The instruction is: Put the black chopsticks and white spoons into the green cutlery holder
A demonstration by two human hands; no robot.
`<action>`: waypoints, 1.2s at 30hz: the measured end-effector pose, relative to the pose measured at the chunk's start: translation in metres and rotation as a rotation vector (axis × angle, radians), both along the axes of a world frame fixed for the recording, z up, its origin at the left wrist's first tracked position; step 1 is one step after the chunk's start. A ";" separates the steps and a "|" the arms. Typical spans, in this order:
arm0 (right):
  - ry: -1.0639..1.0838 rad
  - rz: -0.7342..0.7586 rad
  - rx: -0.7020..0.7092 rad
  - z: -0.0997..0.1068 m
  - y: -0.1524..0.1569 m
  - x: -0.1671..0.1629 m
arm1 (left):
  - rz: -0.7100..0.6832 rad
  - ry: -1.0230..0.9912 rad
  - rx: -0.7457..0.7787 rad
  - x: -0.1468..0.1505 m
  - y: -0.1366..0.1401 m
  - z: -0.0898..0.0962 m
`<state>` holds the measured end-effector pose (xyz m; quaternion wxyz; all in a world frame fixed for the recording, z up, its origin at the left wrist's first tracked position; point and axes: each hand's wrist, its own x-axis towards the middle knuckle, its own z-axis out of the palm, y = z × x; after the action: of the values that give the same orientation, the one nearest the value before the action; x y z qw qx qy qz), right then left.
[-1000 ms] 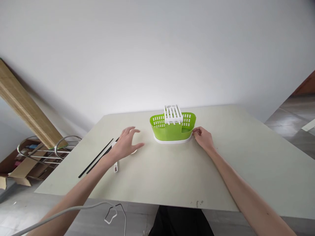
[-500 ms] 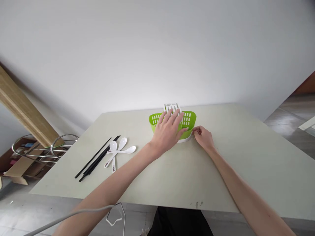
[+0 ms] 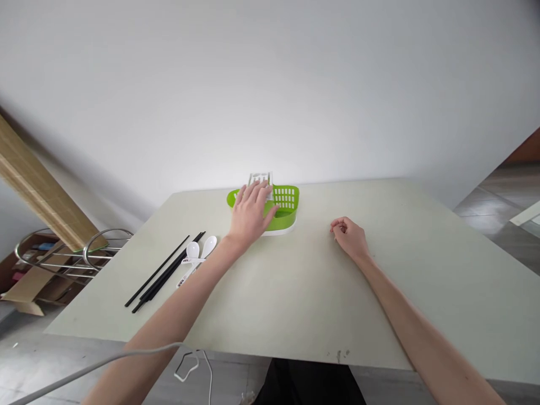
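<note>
A green cutlery basket (image 3: 286, 215) with slotted walls, a white base and a white slotted rack (image 3: 260, 177) stands near the back edge of the table. My left hand (image 3: 250, 216) lies over its front and middle, fingers across the rack and thumb over the right compartment. Its palm hides part of the basket, and its grip seems to be on the middle. To the right, apart from the basket, my right hand (image 3: 350, 236) rests by the table with fingers curled and nothing visible in them. Black chopsticks (image 3: 162, 275) and white spoons (image 3: 210, 245) lie left of my left forearm.
The pale table (image 3: 295, 304) meets a white wall at the back. A grey cable (image 3: 105, 360) crosses over my left forearm at the front. Beyond the left edge are a metal rack (image 3: 86, 253), an open cardboard box (image 3: 31, 289) and a long tan board (image 3: 46, 185).
The basket has shifted left along the table together with my left hand. My right hand stayed in place and is now apart from the basket. My left forearm covers more of the spoons.
</note>
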<state>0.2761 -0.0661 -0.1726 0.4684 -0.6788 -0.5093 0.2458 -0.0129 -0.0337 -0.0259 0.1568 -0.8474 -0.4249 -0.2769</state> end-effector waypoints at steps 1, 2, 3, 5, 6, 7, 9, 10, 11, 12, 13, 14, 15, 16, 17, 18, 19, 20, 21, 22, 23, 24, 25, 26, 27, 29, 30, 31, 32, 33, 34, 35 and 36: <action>0.000 -0.001 0.002 0.000 0.000 0.000 | 0.019 -0.010 -0.010 -0.009 0.004 0.001; 0.000 0.000 0.003 0.000 -0.001 0.000 | 0.041 -0.020 -0.023 -0.019 0.009 0.002; 0.000 0.001 0.003 0.001 -0.001 0.000 | 0.066 -0.028 -0.035 -0.029 0.013 0.003; -0.001 0.006 0.002 0.001 -0.001 0.000 | 0.116 -0.036 -0.048 -0.050 0.022 0.005; -0.001 0.009 0.001 0.001 -0.001 0.000 | 0.135 -0.034 -0.045 -0.061 0.027 0.006; -0.001 0.011 0.000 0.000 -0.001 0.000 | 0.145 -0.027 -0.040 -0.072 0.031 0.006; -0.003 0.009 -0.001 0.000 0.000 0.001 | 0.158 -0.011 -0.025 -0.094 0.039 0.007; -0.005 0.008 -0.001 0.000 0.000 0.001 | 0.170 -0.006 -0.019 -0.105 0.044 0.008; -0.006 0.006 -0.002 -0.001 0.001 0.001 | 0.186 -0.002 -0.016 -0.115 0.048 0.009; -0.007 0.006 -0.003 -0.001 0.001 0.001 | 0.204 0.000 -0.017 -0.125 0.052 0.011; -0.008 0.007 -0.004 -0.001 0.001 0.001 | 0.223 0.003 -0.023 -0.133 0.057 0.013; -0.008 0.007 -0.006 -0.001 0.001 0.001 | 0.244 0.007 -0.034 -0.141 0.061 0.015; -0.009 0.008 -0.008 -0.001 0.001 0.001 | 0.263 0.012 -0.048 -0.146 0.066 0.018; -0.010 0.008 -0.009 -0.001 0.001 0.001 | 0.282 0.016 -0.059 -0.150 0.069 0.020; -0.010 0.009 -0.010 -0.001 0.000 0.000 | 0.297 0.016 -0.063 -0.151 0.071 0.022; -0.011 0.009 -0.010 -0.001 0.000 0.000 | 0.303 0.009 -0.054 -0.150 0.072 0.022; -0.011 0.010 -0.009 0.000 0.000 0.000 | 0.295 -0.006 -0.034 -0.146 0.070 0.022; -0.011 0.013 -0.008 0.000 -0.001 0.000 | 0.269 -0.023 -0.010 -0.139 0.067 0.019; -0.012 0.015 -0.006 0.000 -0.001 -0.001 | 0.228 -0.046 0.015 -0.130 0.061 0.015; -0.013 0.017 -0.004 0.000 -0.001 -0.001 | 0.169 -0.066 0.021 -0.119 0.054 0.009; -0.014 0.019 -0.001 0.000 -0.001 -0.001 | 0.091 -0.075 -0.003 -0.107 0.045 0.000; -0.017 0.018 0.002 0.000 -0.001 -0.001 | 0.013 -0.094 -0.043 -0.093 0.034 -0.010; -0.020 0.017 0.004 0.000 -0.001 -0.001 | -0.057 -0.120 -0.115 -0.079 0.024 -0.022; -0.024 0.014 0.007 0.000 0.000 -0.001 | -0.125 -0.148 -0.224 -0.065 0.013 -0.035; -0.029 0.011 0.008 0.000 0.000 -0.001 | -0.167 -0.188 -0.350 -0.051 0.002 -0.047; -0.038 0.008 0.007 0.000 0.000 -0.001 | -0.212 -0.285 -0.548 -0.024 -0.016 -0.070; -0.043 0.009 0.006 0.000 0.000 -0.001 | -0.243 -0.333 -0.643 -0.012 -0.022 -0.079; -0.047 0.011 0.006 0.001 0.000 0.000 | -0.270 -0.396 -0.726 -0.001 -0.028 -0.087; -0.052 0.013 0.006 0.001 0.000 0.000 | -0.295 -0.451 -0.801 0.008 -0.031 -0.092; -0.058 0.017 0.006 0.001 0.000 0.000 | -0.315 -0.503 -0.865 0.017 -0.034 -0.096; -0.064 0.022 0.005 0.001 -0.001 0.000 | -0.330 -0.546 -0.915 0.024 -0.035 -0.098; -0.072 0.027 0.003 0.002 -0.001 -0.001 | -0.341 -0.580 -0.953 0.029 -0.035 -0.099; -0.081 0.036 0.000 0.002 -0.002 -0.001 | -0.348 -0.606 -0.980 0.033 -0.034 -0.099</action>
<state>0.2752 -0.0684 -0.1706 0.4429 -0.6790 -0.5398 0.2267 0.0202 -0.0677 -0.1252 -0.4278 -0.7616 -0.3838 -0.2995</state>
